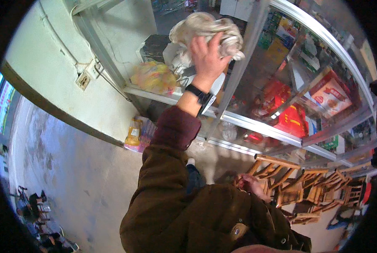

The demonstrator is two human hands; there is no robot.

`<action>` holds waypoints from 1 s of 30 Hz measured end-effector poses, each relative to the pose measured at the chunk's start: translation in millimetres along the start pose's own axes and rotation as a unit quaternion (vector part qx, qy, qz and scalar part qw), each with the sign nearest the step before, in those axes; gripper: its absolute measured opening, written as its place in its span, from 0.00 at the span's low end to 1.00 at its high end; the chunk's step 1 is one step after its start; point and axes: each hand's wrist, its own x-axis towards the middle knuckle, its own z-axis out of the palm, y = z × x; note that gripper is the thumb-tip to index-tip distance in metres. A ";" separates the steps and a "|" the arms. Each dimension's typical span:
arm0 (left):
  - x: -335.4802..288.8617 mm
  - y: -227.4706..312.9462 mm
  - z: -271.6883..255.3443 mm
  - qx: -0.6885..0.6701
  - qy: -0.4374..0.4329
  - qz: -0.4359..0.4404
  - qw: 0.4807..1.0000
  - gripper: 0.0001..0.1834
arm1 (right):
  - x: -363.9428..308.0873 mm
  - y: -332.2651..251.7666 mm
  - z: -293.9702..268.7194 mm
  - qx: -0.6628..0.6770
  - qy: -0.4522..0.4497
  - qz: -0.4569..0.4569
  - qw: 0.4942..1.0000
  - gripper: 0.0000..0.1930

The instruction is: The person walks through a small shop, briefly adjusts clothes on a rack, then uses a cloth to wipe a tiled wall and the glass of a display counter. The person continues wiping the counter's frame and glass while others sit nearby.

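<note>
My left hand (207, 57), with a black watch on its wrist, reaches up and forward. Its fingers press into a crumpled off-white cloth (207, 27), which lies bunched against the glass front of a metal-framed cabinet. The cloth's far side is hidden. Low in front of my body, my right hand (255, 187) is blurred and partly covered by my brown jacket, so its fingers do not show clearly. Just beyond the cloth, a yellow and pink plastic bag (154, 77) sits on a ledge beside a dark box (155, 47).
A silver frame post (239, 63) stands right of the cloth. Red packages (292, 120) lie behind the right panes. Several wooden chairs (287, 194) stand at the lower right. Left are a wall with a socket (83, 81) and a yellow-labelled package (133, 134) on the floor.
</note>
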 end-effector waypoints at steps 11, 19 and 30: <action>-49.8 -96.3 35.2 -0.084 -0.043 -0.023 0.995 0.37 | 52.5 -47.3 52.2 -0.060 0.056 0.028 0.996 0.16; -165.6 -214.9 -1.5 0.038 -0.086 -0.194 0.977 0.33 | 111.1 -72.5 91.6 -0.120 0.033 0.052 0.991 0.16; -299.2 -312.3 -20.1 0.010 -0.121 -0.730 0.673 0.30 | 138.6 -109.3 149.2 -0.141 0.008 0.012 0.990 0.15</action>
